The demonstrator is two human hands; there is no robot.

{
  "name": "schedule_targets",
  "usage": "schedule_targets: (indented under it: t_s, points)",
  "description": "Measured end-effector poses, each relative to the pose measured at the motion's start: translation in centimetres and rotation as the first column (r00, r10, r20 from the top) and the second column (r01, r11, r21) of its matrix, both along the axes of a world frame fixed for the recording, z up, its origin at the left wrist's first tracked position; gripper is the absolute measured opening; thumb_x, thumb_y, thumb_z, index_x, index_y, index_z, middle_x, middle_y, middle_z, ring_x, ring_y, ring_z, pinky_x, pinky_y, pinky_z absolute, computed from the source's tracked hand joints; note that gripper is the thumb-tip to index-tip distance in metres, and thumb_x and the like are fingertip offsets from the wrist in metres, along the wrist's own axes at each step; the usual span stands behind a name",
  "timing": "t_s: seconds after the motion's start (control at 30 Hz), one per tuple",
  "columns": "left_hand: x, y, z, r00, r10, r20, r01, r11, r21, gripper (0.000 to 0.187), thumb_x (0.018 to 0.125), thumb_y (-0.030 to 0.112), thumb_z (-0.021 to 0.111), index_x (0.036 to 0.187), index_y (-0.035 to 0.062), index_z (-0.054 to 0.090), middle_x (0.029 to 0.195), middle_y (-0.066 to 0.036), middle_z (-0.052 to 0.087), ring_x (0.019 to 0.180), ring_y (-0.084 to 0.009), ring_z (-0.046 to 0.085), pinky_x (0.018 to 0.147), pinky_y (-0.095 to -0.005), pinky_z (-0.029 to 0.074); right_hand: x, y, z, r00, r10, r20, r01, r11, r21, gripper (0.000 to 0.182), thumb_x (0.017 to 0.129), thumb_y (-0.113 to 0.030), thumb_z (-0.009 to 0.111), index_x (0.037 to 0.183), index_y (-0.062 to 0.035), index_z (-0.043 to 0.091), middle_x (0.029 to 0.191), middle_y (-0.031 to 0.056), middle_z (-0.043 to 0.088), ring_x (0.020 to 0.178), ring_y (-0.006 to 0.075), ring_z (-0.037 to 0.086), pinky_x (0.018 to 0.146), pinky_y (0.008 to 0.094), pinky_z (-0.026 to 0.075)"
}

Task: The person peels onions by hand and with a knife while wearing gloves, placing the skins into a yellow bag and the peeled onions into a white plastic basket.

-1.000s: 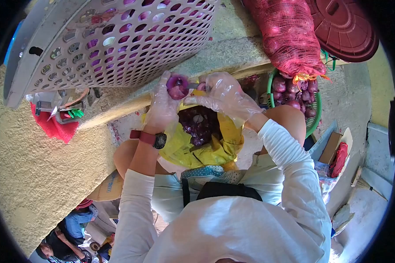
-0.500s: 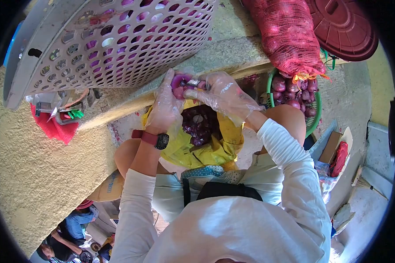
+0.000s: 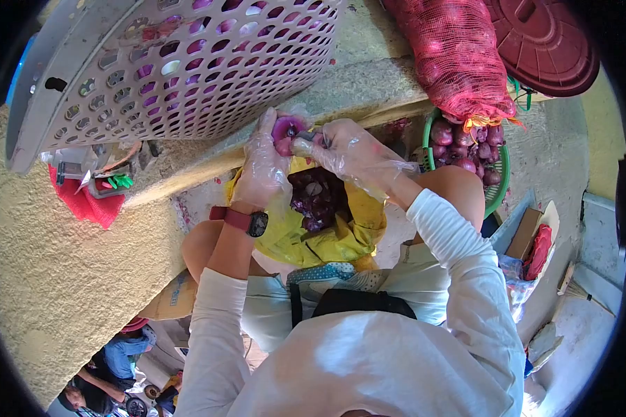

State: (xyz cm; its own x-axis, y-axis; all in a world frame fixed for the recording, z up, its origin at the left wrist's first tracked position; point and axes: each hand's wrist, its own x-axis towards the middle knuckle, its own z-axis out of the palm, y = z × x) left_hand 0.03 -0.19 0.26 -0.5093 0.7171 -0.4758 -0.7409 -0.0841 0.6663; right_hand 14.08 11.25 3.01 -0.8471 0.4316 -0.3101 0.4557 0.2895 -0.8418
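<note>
A thin clear plastic glove covers each hand. My left hand [image 3: 261, 163] has its fingers closed around a red onion [image 3: 286, 129], which shows a bright purple surface. My right hand [image 3: 355, 153] pinches a small knife [image 3: 307, 135], its thumb against the onion's right side. Just below both hands a yellow sack [image 3: 365, 215] lies open between my knees, with dark onion skins [image 3: 318, 198] inside it.
A large perforated basket [image 3: 257, 76] of purple onions leans at the upper left. On the right are a red net sack [image 3: 452, 55], a green basket [image 3: 506, 177] of onions and a dark red lid [image 3: 542, 42]. A person [image 3: 97, 389] is at the lower left.
The knife and my right hand have shifted and turned slightly against the onion. My left hand still holds the onion in nearly the same place.
</note>
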Motion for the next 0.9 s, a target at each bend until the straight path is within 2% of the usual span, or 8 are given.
schedule_targets:
  t_s: [0.17,0.27,0.33,0.43,0.57,0.67,0.73,0.9]
  points:
    - [0.1,0.1,0.0,1.000,0.018,0.017,-0.018,1.000,-0.024,0.036,0.110,0.033,0.048,0.106,0.0000,0.062,0.096,-0.013,0.071,0.084,-0.0213,0.067,0.083,-0.0353,0.056,0.2,0.3,0.5,0.999,0.026,-0.038,-0.027,0.999,-0.045,0.064,0.093,-0.058,0.067,0.071,0.0018,0.064,0.058,0.0166,0.055,0.054,0.0298,0.046,0.058,0.0460,0.041]
    - [0.3,-0.2,0.2,0.997,0.000,0.073,-0.001,1.000,0.014,0.036,0.110,0.034,0.049,0.105,0.0006,0.062,0.095,-0.013,0.071,0.086,-0.0215,0.068,0.085,-0.0352,0.056,0.3,0.9,-1.0,0.988,0.137,-0.066,-0.123,0.976,0.182,0.066,0.092,-0.061,0.066,0.071,0.0013,0.065,0.061,0.0203,0.059,0.057,0.0375,0.054,0.061,0.0495,0.043]
    - [0.8,-0.2,1.3,0.996,-0.005,0.084,0.012,0.996,-0.085,0.035,0.109,0.034,0.051,0.107,0.0009,0.062,0.095,-0.013,0.071,0.088,-0.0220,0.069,0.086,-0.0360,0.058,0.4,0.9,-1.6,0.954,0.225,-0.198,-0.105,0.869,0.483,0.067,0.090,-0.064,0.065,0.073,0.0000,0.068,0.066,0.0232,0.062,0.065,0.0433,0.061,0.066,0.0522,0.048]
    - [0.9,-0.2,1.3,0.998,-0.006,0.058,0.013,0.994,-0.113,0.034,0.108,0.035,0.052,0.108,0.0026,0.062,0.096,-0.013,0.071,0.091,-0.0227,0.069,0.087,-0.0386,0.060,0.5,1.1,-0.1,0.952,0.289,-0.099,-0.188,0.809,0.557,0.060,0.086,-0.062,0.071,0.076,-0.0026,0.071,0.069,0.0208,0.065,0.067,0.0394,0.066,0.064,0.0492,0.050]
    - [0.4,0.1,2.2,0.994,0.099,0.050,-0.084,0.966,-0.244,0.033,0.108,0.037,0.053,0.109,0.0043,0.062,0.099,-0.013,0.070,0.092,-0.0232,0.069,0.084,-0.0403,0.061,0.8,0.5,-0.9,0.932,0.340,-0.124,-0.213,0.792,0.572,0.058,0.085,-0.063,0.071,0.076,-0.0052,0.073,0.069,0.0174,0.067,0.067,0.0381,0.067,0.065,0.0478,0.052]
    - [-0.1,-0.3,1.6,0.990,0.106,0.088,-0.090,0.981,-0.171,0.036,0.108,0.039,0.053,0.110,0.0052,0.063,0.101,-0.012,0.070,0.092,-0.0230,0.069,0.082,-0.0398,0.060,0.5,1.0,-0.5,0.951,0.292,-0.104,-0.204,0.842,0.499,0.059,0.082,-0.064,0.075,0.076,-0.0052,0.073,0.069,0.0155,0.067,0.066,0.0367,0.067,0.065,0.0465,0.053]
    - [0.0,-0.6,1.9,0.999,0.033,0.033,-0.028,0.989,-0.146,0.038,0.108,0.041,0.052,0.112,0.0046,0.063,0.102,-0.011,0.071,0.091,-0.0226,0.069,0.081,-0.0385,0.060,0.3,1.3,0.3,0.984,0.174,-0.032,-0.142,0.886,0.442,0.063,0.080,-0.070,0.071,0.083,-0.0072,0.075,0.078,0.0180,0.070,0.077,0.0377,0.069,0.074,0.0475,0.055]
    - [0.4,-0.6,0.9,0.999,-0.035,0.025,0.037,0.996,-0.081,0.038,0.109,0.039,0.050,0.108,0.0036,0.064,0.099,-0.011,0.070,0.089,-0.0224,0.069,0.080,-0.0380,0.060,0.0,0.8,0.7,0.996,0.081,-0.029,-0.065,0.928,0.366,0.063,0.080,-0.067,0.075,0.083,-0.0036,0.073,0.078,0.0190,0.069,0.074,0.0368,0.068,0.071,0.0449,0.054]
